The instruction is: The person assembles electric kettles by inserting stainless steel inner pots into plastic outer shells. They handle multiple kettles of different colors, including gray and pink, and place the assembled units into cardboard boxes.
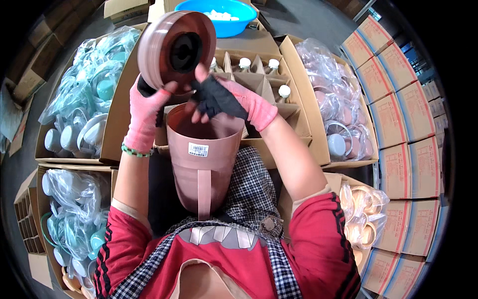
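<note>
My left hand (147, 104), in a pink and black fingerless glove, grips a round pink lid-like piece (152, 47) with a black ring at its centre, tilted above the jug. My right hand (226, 102), gloved the same way, is beside that piece over the jug's mouth. Its thumb and fingers are apart and partly blurred; whether the thumb touches the pink piece is unclear. Upright between my forearms stands a tall pink jug (199, 169), open at the top, its handle towards me and a white label on its side.
Ahead is a divided carton (298, 117) holding white-capped bottles (284, 92). A blue basin (231, 27) with white pieces sits beyond. Cartons of bagged teal parts (104, 89) line the left; bagged pink (343, 99) and cream parts (366, 199) are right, near stacked cartons (388, 114).
</note>
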Demonstrator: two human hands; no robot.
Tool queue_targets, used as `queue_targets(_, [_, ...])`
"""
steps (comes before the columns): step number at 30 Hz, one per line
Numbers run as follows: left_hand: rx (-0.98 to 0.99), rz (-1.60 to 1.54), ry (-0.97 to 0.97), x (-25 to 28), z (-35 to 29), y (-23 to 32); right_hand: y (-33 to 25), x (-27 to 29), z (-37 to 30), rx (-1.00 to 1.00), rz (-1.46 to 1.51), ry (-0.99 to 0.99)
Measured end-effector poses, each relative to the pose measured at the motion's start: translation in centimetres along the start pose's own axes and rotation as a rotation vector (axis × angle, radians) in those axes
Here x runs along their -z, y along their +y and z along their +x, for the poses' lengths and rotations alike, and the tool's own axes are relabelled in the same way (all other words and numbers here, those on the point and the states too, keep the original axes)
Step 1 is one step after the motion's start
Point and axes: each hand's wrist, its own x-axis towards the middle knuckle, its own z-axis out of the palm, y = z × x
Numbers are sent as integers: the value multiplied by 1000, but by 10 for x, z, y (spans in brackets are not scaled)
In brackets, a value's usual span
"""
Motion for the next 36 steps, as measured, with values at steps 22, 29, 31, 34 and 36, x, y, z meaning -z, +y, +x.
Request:
queue_targets(22, [569,-581,534,27,-2,-126,160,326,3,-762,-1247,792])
queue_targets(29, [294,106,387,82,-16,-190,147,297,-16,-712,-1318,897])
queue_targets(31, [211,138,309,70,-11,-171,107,287,-30,-633,-1310,872])
queue_targets(34, [268,-423,285,75,-6,-167,39,294,-69,-348,-1226,856])
queue_targets(36, [263,-625,181,92,-7,-171,-29,255,-89,-300,-1357,908])
